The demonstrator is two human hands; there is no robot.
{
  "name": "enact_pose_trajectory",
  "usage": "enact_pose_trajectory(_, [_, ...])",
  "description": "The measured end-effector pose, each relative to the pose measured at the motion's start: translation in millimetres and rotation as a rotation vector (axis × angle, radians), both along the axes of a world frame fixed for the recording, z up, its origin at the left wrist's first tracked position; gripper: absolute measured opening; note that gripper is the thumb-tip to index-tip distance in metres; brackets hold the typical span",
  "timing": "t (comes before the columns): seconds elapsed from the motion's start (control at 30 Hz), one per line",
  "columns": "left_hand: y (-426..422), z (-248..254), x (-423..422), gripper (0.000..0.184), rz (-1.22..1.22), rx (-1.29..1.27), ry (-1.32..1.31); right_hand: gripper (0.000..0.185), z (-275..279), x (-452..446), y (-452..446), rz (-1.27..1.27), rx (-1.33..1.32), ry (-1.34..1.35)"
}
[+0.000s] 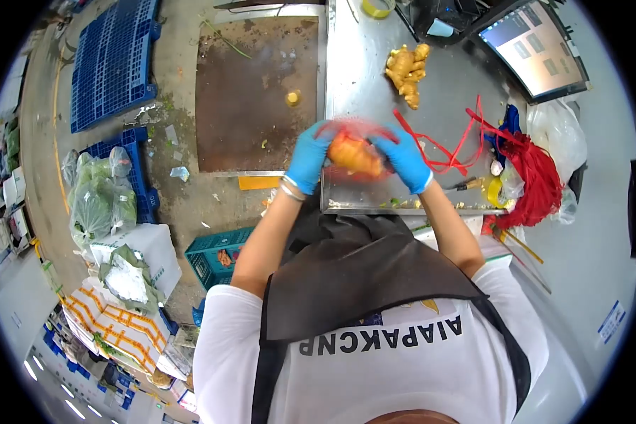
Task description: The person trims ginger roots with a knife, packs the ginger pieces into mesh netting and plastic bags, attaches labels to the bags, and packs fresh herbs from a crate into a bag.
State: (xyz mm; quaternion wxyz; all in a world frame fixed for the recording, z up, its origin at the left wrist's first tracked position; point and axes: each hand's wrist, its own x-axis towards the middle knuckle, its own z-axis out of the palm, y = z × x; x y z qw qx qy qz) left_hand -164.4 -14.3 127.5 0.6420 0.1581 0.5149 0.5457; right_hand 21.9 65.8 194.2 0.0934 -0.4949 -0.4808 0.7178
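A red mesh bag [360, 128] with a yellow-brown ginger root [355, 155] in it is between my two blue-gloved hands, over the near edge of the steel table. My left hand [309, 157] is closed on the bag's left side. From the right, my right hand [405, 158] grips the bag's other side. Motion blurs the mesh and the fingertips, so the exact grip is hard to make out. Farther back on the steel lies a bare piece of ginger [407, 74]. Red straps [442, 152] lie to the right of my right hand.
A brown board [256, 92] with a small yellowish piece [293, 98] adjoins the steel table [357, 71]. At right are a monitor [533, 49] and a heap of red mesh bags [533, 185]. A green crate [215, 256] and blue pallets [114, 60] are on the left.
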Motion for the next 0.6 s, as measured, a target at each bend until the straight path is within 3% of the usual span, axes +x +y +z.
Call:
enact_pose_trajectory(0.03, [1.6,-32.7,9.6,0.027,0.006,-0.049,-0.112,0.029,-9.2,19.6,6.7,-0.054,0.002,-0.009])
enact_pose_trajectory(0.1, [2.4,-49.4,31.1,0.028,-0.012,-0.139,-0.293,0.022,-15.2,38.1,15.1,-0.108,-0.021,0.017])
enact_pose_trajectory(0.17, [2.9,-45.7,62.4,0.027,-0.072,-0.201,-0.422,0.022,-53.0,37.1,12.3,-0.175,-0.034,0.1])
enact_pose_trajectory(0.2, [5.7,-28.1,83.3,0.028,-0.028,-0.377,-0.346,0.022,-73.6,33.9,5.0,-0.218,-0.045,0.138])
enact_pose_trajectory(0.27, [-5.7,-85.8,117.6,0.03,0.144,-0.455,-0.554,0.02,-101.6,34.4,7.3,-0.437,-0.227,0.218])
enact_pose_trajectory(0.37, [-15.5,-127.0,153.8,0.032,0.268,-0.305,-1.039,0.03,-121.3,38.2,27.9,-0.562,-0.552,0.45])
enact_pose_trajectory(0.47, [-11.3,-106.9,164.4,0.034,0.312,-0.164,-1.373,0.032,-119.5,27.2,48.1,-0.492,-0.768,0.882])
enact_pose_trajectory(0.5, [-9.0,-103.1,161.4,0.036,0.308,-0.088,-1.527,0.034,-113.9,19.4,52.2,-0.519,-0.76,0.767])
enact_pose_trajectory(0.6, [2.2,-76.9,122.0,0.037,0.163,-0.13,-1.226,0.036,-76.5,0.4,68.0,-0.454,-0.964,0.918])
